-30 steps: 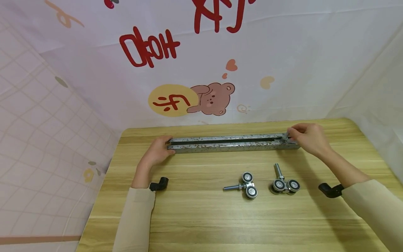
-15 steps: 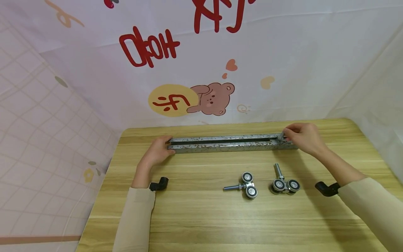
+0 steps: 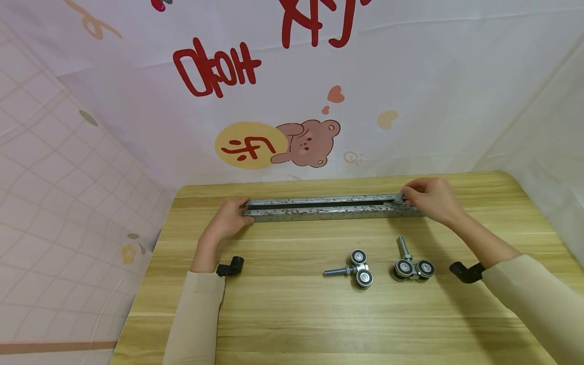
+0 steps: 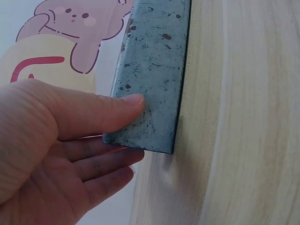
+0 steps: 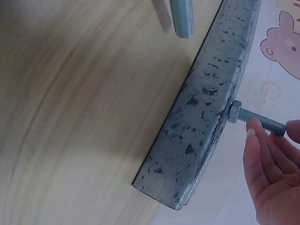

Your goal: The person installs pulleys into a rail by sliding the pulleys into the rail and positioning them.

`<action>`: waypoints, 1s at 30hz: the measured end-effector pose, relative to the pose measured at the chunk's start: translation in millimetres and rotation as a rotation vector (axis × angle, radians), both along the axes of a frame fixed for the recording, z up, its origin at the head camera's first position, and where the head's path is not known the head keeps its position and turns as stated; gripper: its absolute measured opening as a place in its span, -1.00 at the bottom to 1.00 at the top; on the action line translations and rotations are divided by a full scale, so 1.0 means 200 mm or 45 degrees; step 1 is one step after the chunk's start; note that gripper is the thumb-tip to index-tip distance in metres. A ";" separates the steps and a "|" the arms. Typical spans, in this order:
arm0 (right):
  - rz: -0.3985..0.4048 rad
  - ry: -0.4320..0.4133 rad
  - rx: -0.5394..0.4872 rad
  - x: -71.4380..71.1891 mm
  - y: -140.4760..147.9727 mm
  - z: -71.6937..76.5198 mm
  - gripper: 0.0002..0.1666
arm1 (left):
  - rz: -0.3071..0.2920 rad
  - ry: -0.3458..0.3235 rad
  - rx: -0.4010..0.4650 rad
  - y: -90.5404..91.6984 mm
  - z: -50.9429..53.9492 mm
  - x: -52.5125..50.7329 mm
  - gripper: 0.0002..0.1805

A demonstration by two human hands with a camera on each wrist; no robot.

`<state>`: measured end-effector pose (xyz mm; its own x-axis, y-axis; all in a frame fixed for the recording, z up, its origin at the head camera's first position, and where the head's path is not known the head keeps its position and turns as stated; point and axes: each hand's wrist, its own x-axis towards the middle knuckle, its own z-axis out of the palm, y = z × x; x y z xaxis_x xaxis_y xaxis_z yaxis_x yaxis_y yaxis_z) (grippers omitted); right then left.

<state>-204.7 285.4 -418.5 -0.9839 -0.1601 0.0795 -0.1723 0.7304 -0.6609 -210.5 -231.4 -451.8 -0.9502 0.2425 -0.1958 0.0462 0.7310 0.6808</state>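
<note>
From where I stand, the mottled metal rail (image 3: pixel 330 214) lies flat along the back of the wooden table (image 3: pixel 283 324), its long slot facing up. The person's left hand (image 3: pixel 229 218) grips the end on that side, thumb laid on the near face and fingers round the far one, as if to steady it. The right hand (image 3: pixel 433 201) pinches an upright threaded bolt (image 5: pixel 268 122) that rises from the slot close to the rail's other end, with a hex nut (image 5: pixel 234 112) at the slot. What sits below is hidden from me, though I'd guess a set of wheels like those on the two loose roller trolleys, one (image 3: pixel 359 268) with its stem pointing left, the other (image 3: pixel 413 272) with its stem pointing away from the person, both near the rail on its near side. The rail looks stiff and fairly heavy for its length, with a worn, spotted skin that should give fingers decent purchase; its cut ends may be sharp, so I'd take it by the outer faces. The bolt seems small, hard and not at all fragile. Its threads ought to keep it from slipping, and the upper shank, above the nut, strikes me as the natural place to pinch; a sideways pull might make it bind.
</note>
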 end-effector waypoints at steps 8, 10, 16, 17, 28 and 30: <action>0.018 -0.029 -0.015 -0.01 -0.03 0.00 -0.53 | -0.006 0.012 -0.009 0.01 0.01 0.00 -0.24; 0.024 -0.032 -0.017 -0.01 -0.04 0.00 -0.53 | -0.008 0.009 -0.010 0.01 0.01 0.00 -0.24; 0.045 -0.016 -0.011 -0.03 -0.07 0.00 -0.54 | -0.003 0.005 -0.008 0.00 0.01 0.00 -0.24; 0.052 -0.013 -0.013 -0.03 -0.07 0.00 -0.54 | -0.002 0.005 -0.008 0.00 0.01 0.00 -0.24; 0.124 -0.006 -0.036 -0.04 -0.15 0.01 -0.58 | -0.011 0.006 -0.022 0.00 0.00 0.00 -0.24; 0.139 0.001 -0.028 -0.04 -0.17 0.01 -0.60 | -0.011 0.008 -0.023 0.00 0.00 0.00 -0.25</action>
<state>-213.6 251.8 -417.2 -0.9607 -0.2643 0.0851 -0.2504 0.6924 -0.6766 -211.1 -230.9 -450.8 -0.9492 0.2472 -0.1945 0.0567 0.7426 0.6673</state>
